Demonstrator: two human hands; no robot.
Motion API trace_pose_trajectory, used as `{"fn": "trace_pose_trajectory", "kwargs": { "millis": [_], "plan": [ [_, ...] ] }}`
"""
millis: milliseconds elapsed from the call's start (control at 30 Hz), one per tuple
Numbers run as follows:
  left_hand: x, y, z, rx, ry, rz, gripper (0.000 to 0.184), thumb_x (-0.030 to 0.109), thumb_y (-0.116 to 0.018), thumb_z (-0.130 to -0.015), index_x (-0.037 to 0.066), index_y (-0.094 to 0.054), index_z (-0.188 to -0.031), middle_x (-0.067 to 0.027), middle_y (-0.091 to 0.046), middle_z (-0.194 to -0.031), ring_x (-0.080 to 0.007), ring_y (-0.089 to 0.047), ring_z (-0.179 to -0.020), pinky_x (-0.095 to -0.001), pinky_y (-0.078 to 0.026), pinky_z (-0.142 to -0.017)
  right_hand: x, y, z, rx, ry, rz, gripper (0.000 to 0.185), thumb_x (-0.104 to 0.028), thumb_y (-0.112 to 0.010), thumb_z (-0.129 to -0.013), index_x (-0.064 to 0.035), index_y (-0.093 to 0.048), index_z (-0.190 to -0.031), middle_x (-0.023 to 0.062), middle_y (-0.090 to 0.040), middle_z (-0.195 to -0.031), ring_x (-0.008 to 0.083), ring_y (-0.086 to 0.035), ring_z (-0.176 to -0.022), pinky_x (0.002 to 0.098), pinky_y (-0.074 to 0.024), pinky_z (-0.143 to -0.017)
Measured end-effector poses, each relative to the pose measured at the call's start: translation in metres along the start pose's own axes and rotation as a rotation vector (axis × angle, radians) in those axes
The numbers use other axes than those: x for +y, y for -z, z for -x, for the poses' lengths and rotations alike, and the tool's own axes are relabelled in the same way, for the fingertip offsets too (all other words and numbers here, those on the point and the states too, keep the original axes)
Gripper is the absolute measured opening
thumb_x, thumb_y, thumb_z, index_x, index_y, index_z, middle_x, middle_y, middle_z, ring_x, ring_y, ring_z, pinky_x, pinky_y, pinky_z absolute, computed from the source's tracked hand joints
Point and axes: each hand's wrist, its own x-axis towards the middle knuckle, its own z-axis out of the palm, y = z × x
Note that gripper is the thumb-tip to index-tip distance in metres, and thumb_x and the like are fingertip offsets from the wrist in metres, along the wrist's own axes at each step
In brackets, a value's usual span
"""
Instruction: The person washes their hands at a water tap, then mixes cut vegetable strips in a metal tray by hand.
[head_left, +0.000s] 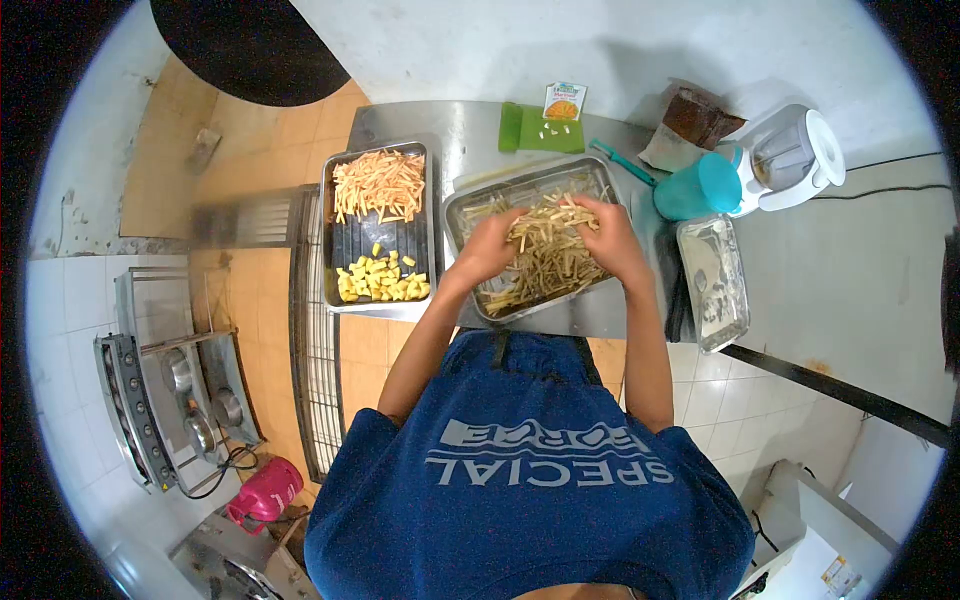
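Note:
A metal tray (462, 228) holds a heap of thin pale brown-yellow strips (550, 268) that look like cut potato sticks. My left hand (490, 248) reaches over its left side, fingers curled around some of the strips. From the other side my right hand (608, 238) grips the same lifted bunch, thumb and fingers closed on it. Part of the fingers is hidden among the strips. Left of this tray stands a second metal tray (380, 233), with orange-tinted sticks (380, 185) at the back and yellow chunks (383, 277) at the front.
At the back of the steel table (460, 130) lie a green sheet (550, 135) and a printed packet (565, 101). To the right are a teal jug (700, 188), a blender (800, 160), a brown bag (695, 120) and a clear-walled container (714, 285). A stove (135, 410) stands far left.

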Motion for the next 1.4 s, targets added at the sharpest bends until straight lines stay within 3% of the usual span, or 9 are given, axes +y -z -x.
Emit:
{"fn": "trace_pose_trajectory", "kwargs": {
  "millis": [167, 500, 600, 733, 867, 1033, 1200, 1233, 1400],
  "plan": [
    [0.005, -0.002, -0.004, 0.056, 0.013, 0.026, 0.037, 0.006, -0.065, -0.082, -0.002, -0.064, -0.119, -0.0282, -0.069, -0.104, -0.0461, -0.065, -0.1, -0.0493, -0.051, -0.088, 0.002, -0.009, -0.003, 0.071, 0.005, 0.088, 0.042, -0.01, -0.066, -0.084, 0.0027, -0.065, -0.124, 0.0262, -0.069, -0.117, 0.0401, -0.066, -0.111, 0.0428, -0.0517, -0.098],
    [0.002, -0.007, -0.012, 0.068, 0.122, -0.064, 0.031, 0.019, -0.067, -0.087, -0.003, -0.068, -0.109, -0.03, -0.069, -0.098, -0.0477, -0.065, -0.096, -0.0511, -0.051, -0.084, -0.001, -0.016, -0.011, 0.102, -0.086, 0.106, 0.042, -0.023, -0.07, -0.085, 0.002, -0.069, -0.119, 0.0267, -0.071, -0.11, 0.0428, -0.069, -0.102, 0.0442, -0.0544, -0.091],
    [0.011, -0.001, -0.013, 0.024, 0.06, 0.052, 0.035, 0.012, -0.066, -0.084, -0.002, -0.067, -0.116, -0.0296, -0.069, -0.102, -0.0477, -0.064, -0.1, -0.0502, -0.051, -0.088, -0.006, -0.01, -0.012, 0.02, -0.124, 0.045, 0.037, -0.025, -0.071, -0.086, 0.001, -0.071, -0.112, 0.0254, -0.072, -0.103, 0.0433, -0.07, -0.094, 0.0448, -0.055, -0.086],
    [0.009, 0.003, -0.009, -0.06, -0.037, 0.056, 0.055, -0.001, -0.063, -0.078, 0.0, -0.058, -0.133, -0.026, -0.063, -0.128, -0.0406, -0.058, -0.124, -0.0436, -0.044, -0.107, 0.012, -0.016, -0.01, -0.072, -0.168, 0.0, 0.038, -0.022, -0.069, -0.088, 0.0019, -0.068, -0.117, 0.025, -0.072, -0.105, 0.0413, -0.069, -0.098, 0.045, -0.0531, -0.088],
    [-0.021, -0.003, -0.011, -0.211, -0.096, -0.056, 0.071, -0.012, -0.059, -0.07, 0.002, -0.052, -0.14, -0.0232, -0.057, -0.138, -0.0401, -0.051, -0.133, -0.0432, -0.04, -0.114, 0.049, -0.022, -0.003, -0.179, 0.024, 0.009, 0.053, -0.018, -0.074, -0.085, -0.0042, -0.059, -0.133, 0.0223, -0.064, -0.129, 0.0371, -0.061, -0.12, 0.0434, -0.0478, -0.102],
    [-0.024, -0.001, -0.008, -0.281, -0.027, -0.267, 0.077, -0.002, -0.071, -0.07, 0.008, -0.048, -0.143, -0.0208, -0.046, -0.15, -0.0432, -0.04, -0.141, -0.0469, -0.039, -0.116, 0.051, -0.018, -0.001, -0.263, 0.023, 0.071, 0.065, -0.024, -0.085, -0.077, -0.0126, -0.06, -0.136, 0.0212, -0.058, -0.138, 0.0358, -0.056, -0.128, 0.0421, -0.0461, -0.107],
    [-0.011, -0.019, -0.01, -0.22, 0.196, -0.506, 0.092, 0.015, -0.085, -0.065, 0.015, -0.043, -0.147, -0.0196, -0.036, -0.156, -0.0495, -0.036, -0.141, -0.0545, -0.044, -0.111, 0.015, -0.055, 0.009, -0.344, -0.307, 0.681, 0.103, -0.04, -0.094, -0.06, -0.0326, -0.045, -0.15, 0.0208, -0.035, -0.157, 0.0474, -0.036, -0.141, 0.0493, -0.0419, -0.112],
    [-0.019, -0.034, -0.009, -0.203, 0.204, -0.56, 0.094, 0.017, -0.086, -0.063, 0.016, -0.043, -0.147, -0.0195, -0.036, -0.156, -0.0505, -0.038, -0.139, -0.056, -0.046, -0.108, 0.022, -0.068, 0.009, -0.393, -0.326, 0.633, 0.108, -0.033, -0.093, -0.063, -0.0315, -0.036, -0.155, 0.0163, -0.021, -0.165, 0.0564, -0.028, -0.142, 0.0646, -0.0406, -0.109],
    [-0.033, -0.057, -0.012, -0.121, 0.242, -0.468, 0.092, 0.015, -0.086, -0.065, 0.016, -0.042, -0.146, -0.0207, -0.041, -0.15, -0.0503, -0.05, -0.127, -0.0564, -0.051, -0.101, 0.065, -0.092, 0.004, -0.184, -0.205, 0.346, 0.088, -0.02, -0.089, -0.065, -0.0209, -0.052, -0.145, 0.0211, -0.045, -0.148, 0.0463, -0.049, -0.13, 0.0528, -0.0485, -0.104]
  ]
}}
